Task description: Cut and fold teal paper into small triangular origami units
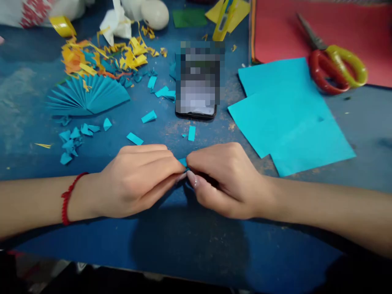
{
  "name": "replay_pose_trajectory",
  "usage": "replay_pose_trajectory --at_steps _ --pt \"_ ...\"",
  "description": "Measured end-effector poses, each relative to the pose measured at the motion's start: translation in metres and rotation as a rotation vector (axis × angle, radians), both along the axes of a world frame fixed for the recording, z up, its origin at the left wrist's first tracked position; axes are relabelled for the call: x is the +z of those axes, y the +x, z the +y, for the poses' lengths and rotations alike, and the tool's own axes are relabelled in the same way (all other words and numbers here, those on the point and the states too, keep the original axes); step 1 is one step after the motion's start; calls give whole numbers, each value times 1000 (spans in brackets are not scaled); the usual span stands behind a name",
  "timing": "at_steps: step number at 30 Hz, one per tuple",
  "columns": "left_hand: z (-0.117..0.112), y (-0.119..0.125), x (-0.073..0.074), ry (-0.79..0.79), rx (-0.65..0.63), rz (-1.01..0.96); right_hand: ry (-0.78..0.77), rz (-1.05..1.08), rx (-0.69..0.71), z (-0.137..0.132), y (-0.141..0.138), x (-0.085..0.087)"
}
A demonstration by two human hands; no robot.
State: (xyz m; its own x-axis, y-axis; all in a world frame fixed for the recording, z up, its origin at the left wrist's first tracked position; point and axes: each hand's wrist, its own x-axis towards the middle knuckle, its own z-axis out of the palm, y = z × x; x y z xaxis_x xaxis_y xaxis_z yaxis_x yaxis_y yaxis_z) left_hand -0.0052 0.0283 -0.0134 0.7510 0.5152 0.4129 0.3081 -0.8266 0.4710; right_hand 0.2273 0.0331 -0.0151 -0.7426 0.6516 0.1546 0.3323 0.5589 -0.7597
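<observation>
My left hand [143, 177] and my right hand [226, 179] meet fingertip to fingertip near the front of the blue table. Between them they pinch a small piece of blue paper [183, 161], of which only a sliver shows; the fingers cover the rest. A red bracelet [65, 202] circles my left wrist. Just beyond the hands lie small blue paper strips [135, 139], one [191, 133] right above my right fingertips. Left of them sits a cluster of little folded blue paper pieces [70, 143]. Behind that cluster rests a pleated blue paper fan [88, 96].
A phone [199, 85] with a blurred screen lies ahead. Blue paper sheets [294, 118] are at right, with red-and-yellow-handled scissors [332, 67] on red paper [275, 30] behind. Yellow scraps [134, 53], tape [63, 26] and a yellow cutter [225, 20] lie farther back.
</observation>
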Motion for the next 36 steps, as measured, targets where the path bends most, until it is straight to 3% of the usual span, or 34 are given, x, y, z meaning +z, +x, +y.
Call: replay_pose_trajectory --at_steps 8,11,20,30,36 --pt "-4 0 -1 193 -2 29 37 -128 -25 -2 -4 3" --pt "-6 2 0 195 20 47 61 -126 -29 -3 -3 3" --pt "-2 4 -1 -89 85 -28 48 -129 -17 0 -2 0" --pt "10 0 6 -301 40 -66 106 -4 60 3 1 -5" --pt "10 2 6 -351 53 -71 116 19 80 4 1 -7"
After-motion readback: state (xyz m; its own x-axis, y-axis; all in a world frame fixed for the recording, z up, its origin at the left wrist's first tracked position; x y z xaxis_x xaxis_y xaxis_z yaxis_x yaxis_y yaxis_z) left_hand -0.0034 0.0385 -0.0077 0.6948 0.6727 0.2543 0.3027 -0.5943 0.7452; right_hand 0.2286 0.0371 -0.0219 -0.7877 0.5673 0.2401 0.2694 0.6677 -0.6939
